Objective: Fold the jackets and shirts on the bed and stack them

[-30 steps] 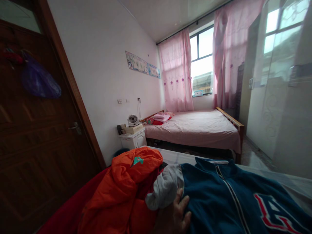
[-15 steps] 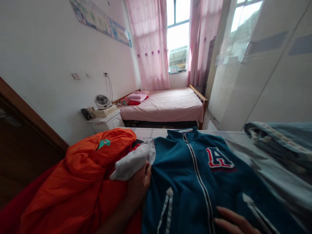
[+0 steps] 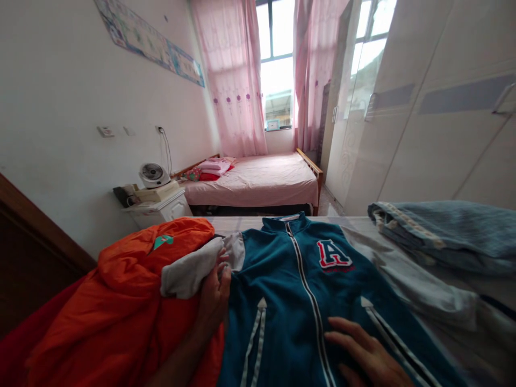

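Observation:
A teal zip-up jacket (image 3: 278, 279) with grey sleeves and a letter "A" patch lies front up, its zip closed. Its left-hand grey sleeve (image 3: 189, 271) is folded over onto an orange puffy garment (image 3: 133, 269). At that sleeve, close to the shoulder seam, is my left hand (image 3: 213, 293), fingers apart and touching the cloth. My right hand (image 3: 368, 352) rests open on the lower front, between the zip and the white-trimmed pocket. The other sleeve (image 3: 419, 279) stretches out toward the right.
Folded jeans (image 3: 447, 231) lie at the right on the same surface. Beyond stands a bed (image 3: 262, 183) with pink bedding. A small fan (image 3: 153, 174) sits on a white bedside cabinet (image 3: 165, 209). White wardrobe doors (image 3: 399, 123) line the right side.
The view has turned slightly to the right, so everything sits further left. My left-hand fingers have loosened and spread at the sleeve. More of my right hand shows on the jacket.

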A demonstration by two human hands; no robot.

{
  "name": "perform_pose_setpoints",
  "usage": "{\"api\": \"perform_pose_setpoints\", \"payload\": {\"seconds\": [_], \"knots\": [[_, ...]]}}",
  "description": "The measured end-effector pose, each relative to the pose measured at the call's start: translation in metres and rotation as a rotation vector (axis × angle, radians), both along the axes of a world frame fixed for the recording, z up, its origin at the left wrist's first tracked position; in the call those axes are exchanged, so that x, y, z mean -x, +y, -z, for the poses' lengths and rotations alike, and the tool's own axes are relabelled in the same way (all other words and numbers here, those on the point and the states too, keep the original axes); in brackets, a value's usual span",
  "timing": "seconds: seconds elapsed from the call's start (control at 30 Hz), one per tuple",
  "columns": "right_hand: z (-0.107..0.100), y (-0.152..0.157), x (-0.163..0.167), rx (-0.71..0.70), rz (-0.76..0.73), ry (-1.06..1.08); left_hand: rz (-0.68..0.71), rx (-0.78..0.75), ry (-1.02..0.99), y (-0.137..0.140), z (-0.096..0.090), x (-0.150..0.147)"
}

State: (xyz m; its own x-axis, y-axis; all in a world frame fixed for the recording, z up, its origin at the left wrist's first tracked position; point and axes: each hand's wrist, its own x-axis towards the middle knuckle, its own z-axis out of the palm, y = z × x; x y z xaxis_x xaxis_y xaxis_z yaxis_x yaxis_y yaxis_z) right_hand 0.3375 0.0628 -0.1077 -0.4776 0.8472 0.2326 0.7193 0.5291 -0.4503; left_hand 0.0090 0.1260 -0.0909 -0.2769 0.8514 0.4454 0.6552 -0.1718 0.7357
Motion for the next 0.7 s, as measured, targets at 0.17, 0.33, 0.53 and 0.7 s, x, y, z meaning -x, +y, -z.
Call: {"api": "perform_pose_setpoints", "payload": {"seconds": [0.17, 0.33, 0.53, 0.7], "knots": [[-0.009, -0.006, 0.008, 0.023, 0.038, 0.000, -0.016, -0.135, 0.066, -0.003, -0.015, 0.006], [-0.005, -0.009, 0.008, 0.058, 0.047, 0.029, -0.035, -0.152, 0.745, -0.013, -0.050, 0.012], [0.000, -0.008, 0.008, 0.071, 0.039, 0.044, -0.452, -0.039, 0.978, -0.027, -0.079, 0.044], [0.007, -0.007, 0.008, 0.073, 0.034, 0.042, -0.446, 0.042, 0.634, -0.024, -0.095, 0.079]]}}
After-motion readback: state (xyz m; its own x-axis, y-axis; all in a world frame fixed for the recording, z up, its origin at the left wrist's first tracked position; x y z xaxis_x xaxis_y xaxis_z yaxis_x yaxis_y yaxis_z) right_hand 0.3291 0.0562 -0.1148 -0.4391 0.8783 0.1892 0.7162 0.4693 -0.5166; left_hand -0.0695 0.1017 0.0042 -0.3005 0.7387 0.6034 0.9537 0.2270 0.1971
